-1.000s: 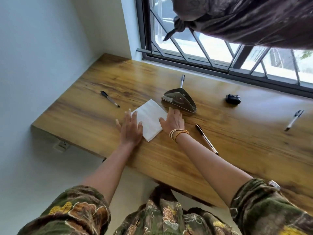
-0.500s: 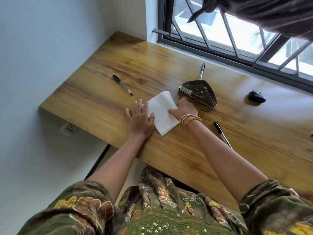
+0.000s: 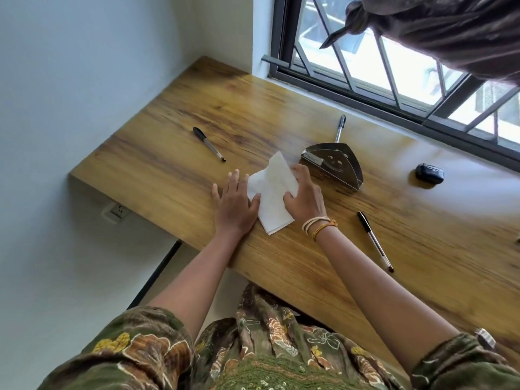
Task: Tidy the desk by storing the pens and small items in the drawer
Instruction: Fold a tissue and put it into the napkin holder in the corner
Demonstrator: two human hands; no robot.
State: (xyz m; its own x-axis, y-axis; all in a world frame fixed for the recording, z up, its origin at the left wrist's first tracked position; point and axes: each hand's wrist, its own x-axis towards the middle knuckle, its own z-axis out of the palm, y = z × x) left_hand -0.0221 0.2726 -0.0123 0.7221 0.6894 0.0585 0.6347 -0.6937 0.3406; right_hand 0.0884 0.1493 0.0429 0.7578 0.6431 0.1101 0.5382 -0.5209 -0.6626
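A white paper napkin [image 3: 272, 192] lies near the front edge of the wooden desk [image 3: 174, 153], its far corner lifted and creased. My left hand [image 3: 235, 204] rests flat on the desk with its thumb on the napkin's left edge. My right hand [image 3: 305, 197] grips the napkin's right side with curled fingers. One black-capped pen [image 3: 208, 143] lies to the left, a second pen [image 3: 375, 240] to the right of my right wrist, and a third pen [image 3: 340, 128] behind the metal napkin holder [image 3: 333, 166]. No drawer is in view.
A small black object [image 3: 429, 173] sits at the right near the window [image 3: 394, 88]. A wall socket [image 3: 116, 211] is below the desk's left end. A dark cloth [image 3: 439, 32] hangs at the top right. My patterned clothing fills the bottom.
The napkin lay flat under both hands; now my right hand has closed on its right side and the far corner has lifted. The view has shifted left and closer.
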